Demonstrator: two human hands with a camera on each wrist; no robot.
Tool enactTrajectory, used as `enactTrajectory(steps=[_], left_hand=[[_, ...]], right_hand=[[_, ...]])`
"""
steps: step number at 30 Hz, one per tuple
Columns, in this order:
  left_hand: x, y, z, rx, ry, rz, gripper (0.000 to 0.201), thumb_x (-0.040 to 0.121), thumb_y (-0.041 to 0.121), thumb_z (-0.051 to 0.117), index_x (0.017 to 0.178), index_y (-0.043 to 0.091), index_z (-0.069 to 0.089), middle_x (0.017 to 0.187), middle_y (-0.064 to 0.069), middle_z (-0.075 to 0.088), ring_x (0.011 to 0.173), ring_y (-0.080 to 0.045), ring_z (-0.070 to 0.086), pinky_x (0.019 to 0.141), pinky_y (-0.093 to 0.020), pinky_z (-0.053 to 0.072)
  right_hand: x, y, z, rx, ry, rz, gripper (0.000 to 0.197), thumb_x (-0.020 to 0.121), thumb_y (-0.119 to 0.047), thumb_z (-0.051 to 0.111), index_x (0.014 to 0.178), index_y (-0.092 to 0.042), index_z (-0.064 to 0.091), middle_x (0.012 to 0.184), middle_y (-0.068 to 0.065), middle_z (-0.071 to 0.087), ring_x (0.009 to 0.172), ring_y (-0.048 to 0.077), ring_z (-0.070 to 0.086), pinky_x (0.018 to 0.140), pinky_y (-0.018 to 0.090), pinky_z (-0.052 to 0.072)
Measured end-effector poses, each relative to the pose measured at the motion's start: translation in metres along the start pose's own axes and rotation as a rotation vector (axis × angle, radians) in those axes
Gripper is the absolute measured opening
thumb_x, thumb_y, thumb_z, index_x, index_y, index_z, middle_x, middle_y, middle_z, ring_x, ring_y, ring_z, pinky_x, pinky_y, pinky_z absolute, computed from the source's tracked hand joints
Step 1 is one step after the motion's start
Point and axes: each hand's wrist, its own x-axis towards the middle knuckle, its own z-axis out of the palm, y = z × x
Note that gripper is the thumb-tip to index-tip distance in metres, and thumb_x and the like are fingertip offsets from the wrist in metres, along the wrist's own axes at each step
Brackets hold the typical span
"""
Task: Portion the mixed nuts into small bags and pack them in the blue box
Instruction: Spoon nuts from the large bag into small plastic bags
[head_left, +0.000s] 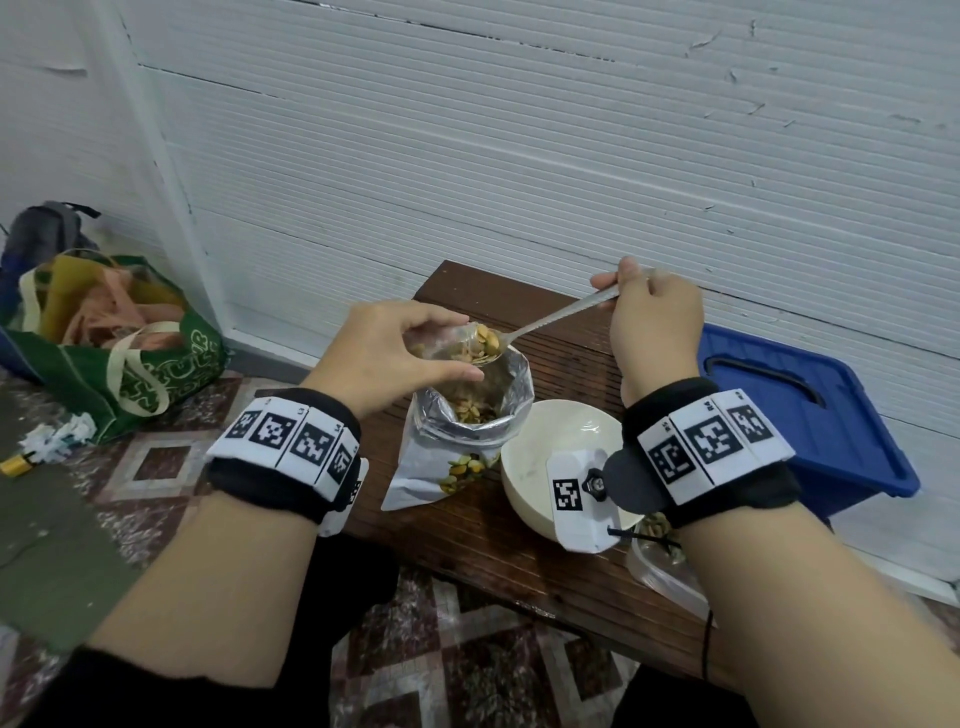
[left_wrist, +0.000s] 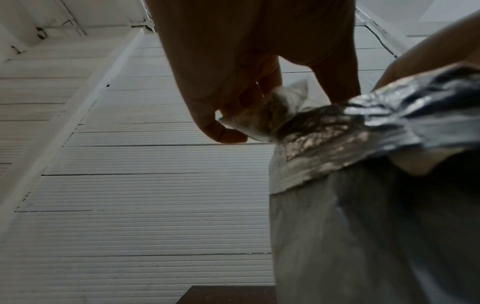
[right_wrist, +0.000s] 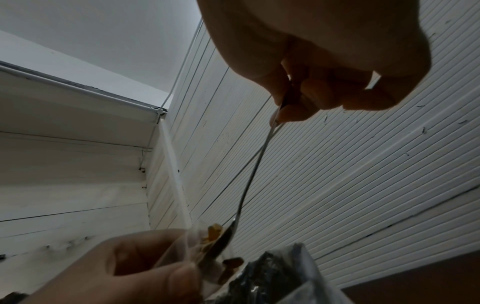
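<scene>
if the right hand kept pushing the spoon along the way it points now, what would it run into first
Most likely the small clear bag pinched open by the left hand: the spoon in the right hand already has its loaded bowl at the bag's mouth. Depth is unclear, so it may touch the fingers instead.

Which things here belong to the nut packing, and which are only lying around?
Part of the job:
- small clear bag, pinched by the left hand
- spoon loaded with nuts, gripped by the right hand
- foil nut pouch, open
- blue box, lid on
- white bowl

Just lying about:
- green shopping bag
- backpack
- crumpled paper
</scene>
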Motion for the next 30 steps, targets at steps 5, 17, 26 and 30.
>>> enactTrajectory(steps=[5,17,26,30], left_hand=[[0.001,0.003,0.007,0.009,0.016,0.029,0.066,0.051,0.058,0.075,0.11,0.029,0.071,0.092,0.024,0.063,0.087,0.015,0.057,0.074,-0.001,0.043],[0.002,-0.007,0.002,-0.116,0.211,-0.078,0.036,0.068,0.048,0.076,0.093,0.023,0.069,0.084,0.011,0.066,0.076,-0.002,0.06,0.066,-0.011,0.049],[-0.002,-0.006,-0.005,-0.24,0.124,-0.096,0.024,0.069,0.039,0.077,0.088,0.024,0.073,0.095,0.009,0.073,0.085,-0.003,0.067,0.061,-0.012,0.051],[-0.002,-0.003,-0.002,-0.243,0.107,-0.071,0.023,0.071,0.033,0.078,0.09,0.022,0.073,0.087,0.015,0.071,0.078,0.008,0.065,0.065,-0.008,0.049]], right_hand=[[-0.006,-0.005,0.006,0.038,-0.056,-0.075,0.039,0.102,-0.028,0.043,0.068,-0.028,0.063,0.071,-0.004,0.06,0.061,0.005,0.051,0.06,0.017,0.04],[-0.015,-0.013,-0.001,0.315,-0.024,-0.411,0.029,0.102,-0.02,0.042,0.082,-0.018,0.062,0.076,-0.01,0.06,0.062,-0.004,0.051,0.064,0.01,0.039],[-0.019,0.008,0.005,-0.034,-0.05,-0.495,0.029,0.099,-0.031,0.042,0.078,-0.029,0.062,0.083,-0.002,0.065,0.084,0.014,0.059,0.081,0.038,0.047],[-0.034,0.034,0.019,-0.367,-0.268,-0.659,0.04,0.094,-0.044,0.035,0.092,-0.025,0.071,0.089,-0.005,0.066,0.086,0.019,0.053,0.079,0.036,0.032]])
